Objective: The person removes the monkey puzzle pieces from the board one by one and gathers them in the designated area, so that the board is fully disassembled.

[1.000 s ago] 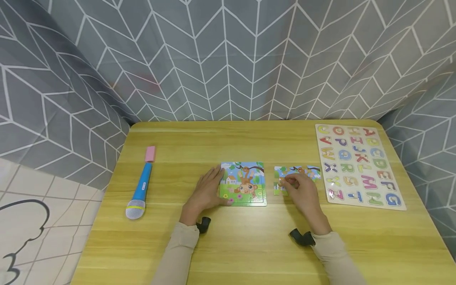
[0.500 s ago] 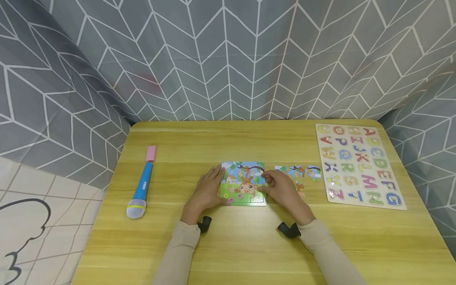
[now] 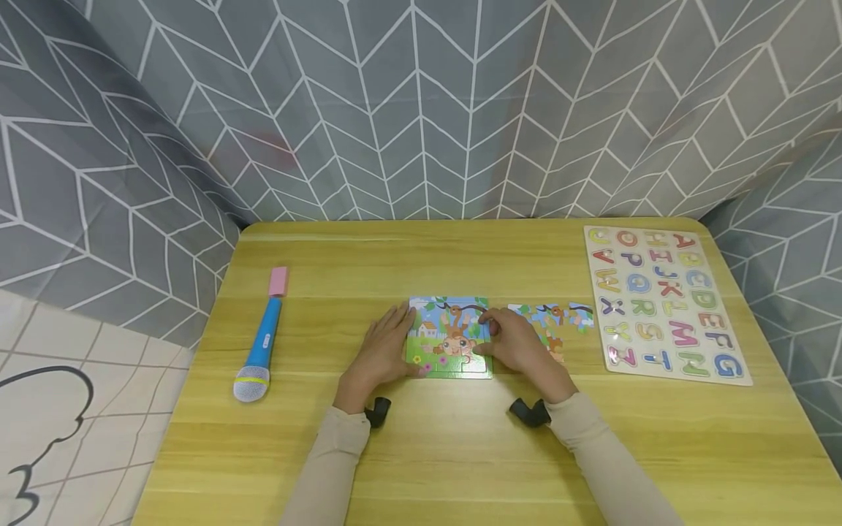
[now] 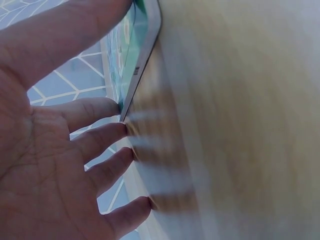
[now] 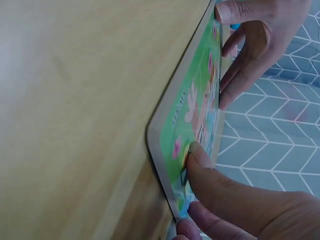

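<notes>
A square picture puzzle [image 3: 447,340] with a hanging monkey lies flat on the wooden table. My left hand [image 3: 376,352] rests at its left edge, fingers spread and nearly straight, the thumb on the near left corner. At the right edge, my right hand [image 3: 522,347] pinches a small puzzle piece [image 3: 486,336] against the board, mostly covered by the fingers. The right wrist view shows the right thumb [image 5: 200,157] lying on the picture near the rim. Several loose puzzle pieces [image 3: 556,315] lie just right of that hand, partly hidden by it.
An alphabet board [image 3: 667,307] with coloured letters lies at the table's right. On the left are a blue toy microphone [image 3: 263,343] and a pink block [image 3: 278,280] beyond its end. A grey patterned curtain [image 3: 434,109] hangs along the back edge.
My right hand has moved left from the loose pieces to the puzzle's right edge, bringing a piece along. Over the last half second it barely shifts. The left hand stays in place.
</notes>
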The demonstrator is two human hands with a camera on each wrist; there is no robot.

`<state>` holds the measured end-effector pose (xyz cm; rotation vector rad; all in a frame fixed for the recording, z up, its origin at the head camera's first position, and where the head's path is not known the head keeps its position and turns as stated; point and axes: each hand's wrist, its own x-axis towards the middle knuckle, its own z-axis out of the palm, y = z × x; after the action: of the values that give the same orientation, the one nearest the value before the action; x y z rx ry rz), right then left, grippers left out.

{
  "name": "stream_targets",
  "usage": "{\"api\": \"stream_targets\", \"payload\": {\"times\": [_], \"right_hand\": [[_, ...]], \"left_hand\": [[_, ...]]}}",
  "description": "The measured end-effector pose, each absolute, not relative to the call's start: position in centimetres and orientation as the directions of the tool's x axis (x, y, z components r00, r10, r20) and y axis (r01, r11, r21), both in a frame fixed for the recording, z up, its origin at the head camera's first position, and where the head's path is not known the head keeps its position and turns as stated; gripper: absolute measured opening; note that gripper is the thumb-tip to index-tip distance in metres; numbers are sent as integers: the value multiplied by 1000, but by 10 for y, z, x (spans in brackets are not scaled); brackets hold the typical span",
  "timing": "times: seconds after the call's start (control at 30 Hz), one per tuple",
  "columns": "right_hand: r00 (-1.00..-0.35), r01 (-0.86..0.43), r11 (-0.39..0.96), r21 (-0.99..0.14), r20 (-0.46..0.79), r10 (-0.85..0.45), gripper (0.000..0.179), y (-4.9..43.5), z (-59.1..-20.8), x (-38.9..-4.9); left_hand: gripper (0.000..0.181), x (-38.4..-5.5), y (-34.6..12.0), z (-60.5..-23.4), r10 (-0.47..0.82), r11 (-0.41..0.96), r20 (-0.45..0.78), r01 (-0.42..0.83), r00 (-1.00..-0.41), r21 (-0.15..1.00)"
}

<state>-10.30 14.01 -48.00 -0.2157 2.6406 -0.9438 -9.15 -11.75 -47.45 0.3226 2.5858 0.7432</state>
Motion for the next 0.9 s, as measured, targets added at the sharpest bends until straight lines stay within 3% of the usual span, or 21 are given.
{"api": "stream_targets", "payload": {"times": [0.9], "right_hand": [[-917,38,713,-700,-307,-253,44,137,-477,-107]], "left_hand": [[113,-93,-116,-474,326,838,-343,101,-881,537]]}}
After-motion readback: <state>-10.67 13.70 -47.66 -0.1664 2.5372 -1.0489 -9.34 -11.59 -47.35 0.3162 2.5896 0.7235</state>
